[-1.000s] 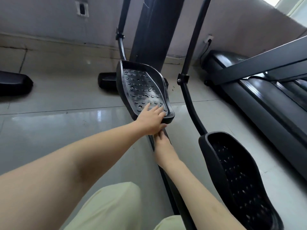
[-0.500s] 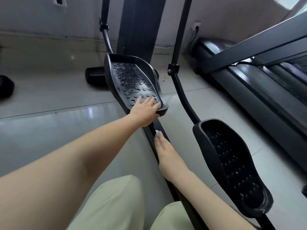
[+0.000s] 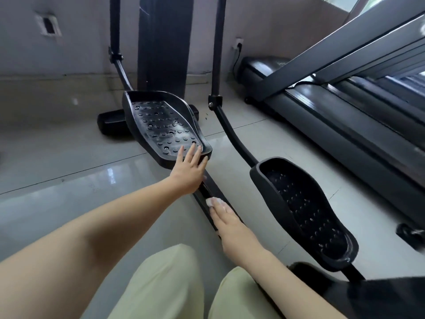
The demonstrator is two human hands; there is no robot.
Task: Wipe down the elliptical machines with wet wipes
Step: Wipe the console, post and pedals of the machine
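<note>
With my left hand (image 3: 189, 168) lying flat on the pedal's (image 3: 161, 125) near end, I am mid-wipe on the rail (image 3: 207, 189) below, my right hand (image 3: 227, 221) pressing the wet wipe (image 3: 212, 201) down with seemingly straight fingers; next, slide it along the rail.

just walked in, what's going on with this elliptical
A person is cleaning the elliptical machine. Their right hand presses a white wet wipe flat onto the black rail that runs below the pedals. Their left hand rests with straight fingers on the near end of the raised pedal. The lower pedal, to the right, is untouched.
</note>
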